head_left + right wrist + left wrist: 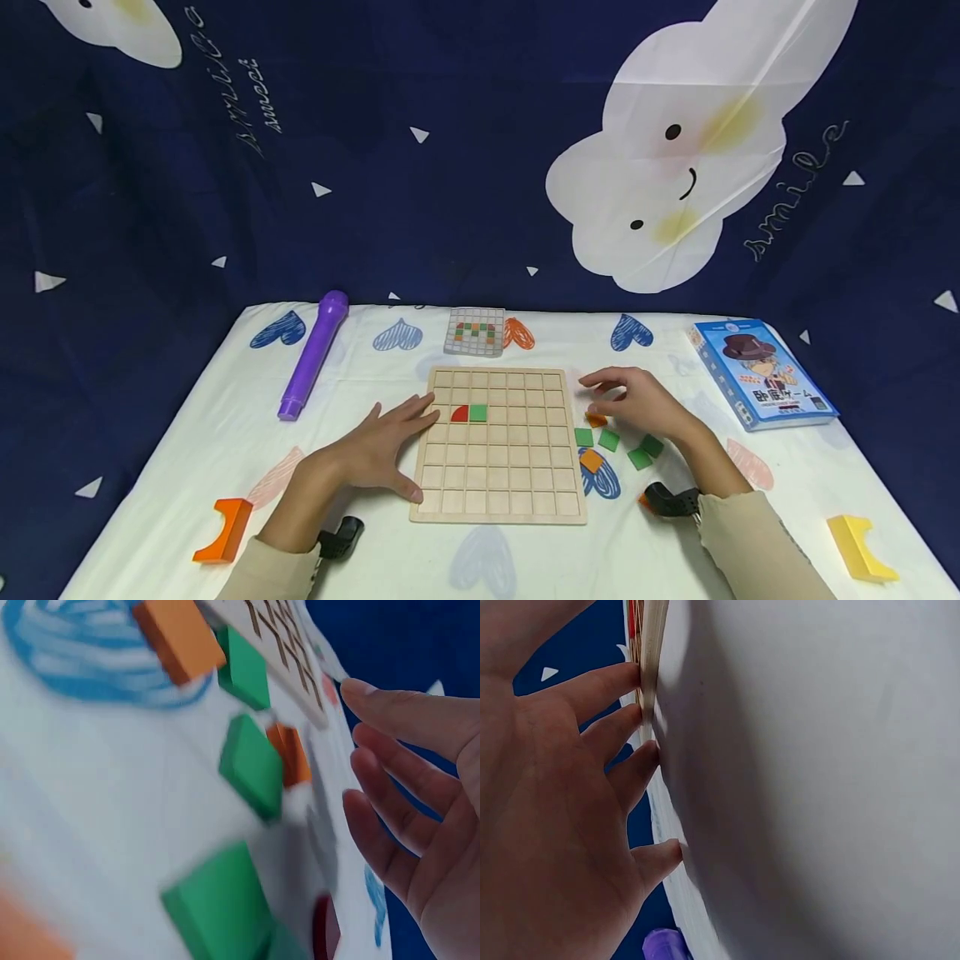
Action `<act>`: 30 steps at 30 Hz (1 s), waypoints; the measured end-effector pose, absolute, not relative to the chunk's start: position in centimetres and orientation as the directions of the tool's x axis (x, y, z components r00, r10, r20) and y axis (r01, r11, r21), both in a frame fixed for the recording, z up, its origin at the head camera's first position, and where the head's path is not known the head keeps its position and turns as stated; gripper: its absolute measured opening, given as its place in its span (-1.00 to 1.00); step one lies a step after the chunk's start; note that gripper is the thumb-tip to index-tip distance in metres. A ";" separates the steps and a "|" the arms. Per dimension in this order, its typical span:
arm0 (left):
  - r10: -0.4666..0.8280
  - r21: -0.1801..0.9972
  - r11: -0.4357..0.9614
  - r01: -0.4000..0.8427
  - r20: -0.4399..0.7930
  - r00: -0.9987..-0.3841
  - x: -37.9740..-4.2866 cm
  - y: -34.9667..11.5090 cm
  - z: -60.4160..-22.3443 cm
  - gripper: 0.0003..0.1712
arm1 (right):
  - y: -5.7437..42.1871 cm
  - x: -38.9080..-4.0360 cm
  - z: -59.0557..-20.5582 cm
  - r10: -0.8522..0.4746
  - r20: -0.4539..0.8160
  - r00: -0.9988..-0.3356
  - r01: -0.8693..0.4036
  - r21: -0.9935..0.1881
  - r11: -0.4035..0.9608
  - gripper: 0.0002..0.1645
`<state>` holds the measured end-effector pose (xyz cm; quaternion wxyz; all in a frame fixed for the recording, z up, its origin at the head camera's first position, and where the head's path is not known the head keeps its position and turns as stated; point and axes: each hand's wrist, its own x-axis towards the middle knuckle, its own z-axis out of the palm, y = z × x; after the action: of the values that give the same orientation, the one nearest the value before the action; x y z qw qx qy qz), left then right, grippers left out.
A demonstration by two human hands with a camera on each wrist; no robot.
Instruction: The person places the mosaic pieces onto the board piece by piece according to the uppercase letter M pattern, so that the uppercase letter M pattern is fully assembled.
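The left hand (562,802) takes up the left side of the left wrist view, its fingers spread. Two fingertips overlap the edge of a pale wooden board (654,652), seen nearly edge-on with a red sliver (631,622) on its face; the lowest finger lies apart from it. White cloth (840,780) fills the right (a soft shadow (739,750) curves down it). Dark blue fabric (639,832) shows a white triangle (549,673); a rounded purple object (664,945) peeks in below.

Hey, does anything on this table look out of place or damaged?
Nothing looks damaged or spilled. Only the loose green tiles and orange tiles lie at mixed angles right of the grid board, unlike the red piece seated on it.
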<state>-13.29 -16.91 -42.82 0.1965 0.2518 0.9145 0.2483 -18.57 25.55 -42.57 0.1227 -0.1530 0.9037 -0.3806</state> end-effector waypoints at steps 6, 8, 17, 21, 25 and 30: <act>0.569 0.559 0.740 0.373 -0.224 -0.792 -13.2 -17.0 -42.7 0.36 | 27.7 -17.7 -42.6 -0.342 -0.108 -0.934 -0.171 -0.704 0.689 -0.50; 0.570 0.562 0.738 0.375 -0.220 -0.792 -13.2 -17.0 -42.6 0.37 | 28.0 -17.5 -42.6 -0.341 -0.110 -0.934 -0.170 -0.702 0.692 -0.49; 0.569 0.565 0.736 0.373 -0.217 -0.793 -13.2 -17.1 -42.6 0.37 | 28.3 -16.7 -43.3 -0.385 -0.123 -0.915 -0.173 -0.742 0.648 -0.47; 0.567 0.564 0.737 0.372 -0.219 -0.794 -13.2 -17.0 -42.8 0.37 | 28.3 -16.5 -43.8 -0.397 -0.116 -0.910 -0.186 -0.743 0.643 -0.49; 0.564 0.560 0.741 0.371 -0.217 -0.797 -13.2 -17.1 -42.9 0.37 | 28.3 -16.4 -44.4 -0.430 -0.097 -0.898 -0.219 -0.748 0.627 -0.50; 0.561 0.555 0.745 0.370 -0.223 -0.797 -13.2 -17.0 -42.8 0.37 | 28.2 -16.4 -44.7 -0.459 -0.095 -0.883 -0.239 -0.752 0.615 -0.52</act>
<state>-13.23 -17.04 -42.79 0.1917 0.2546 0.9142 0.2501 -16.42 28.16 -44.70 0.1408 -0.1966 0.8874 -0.3925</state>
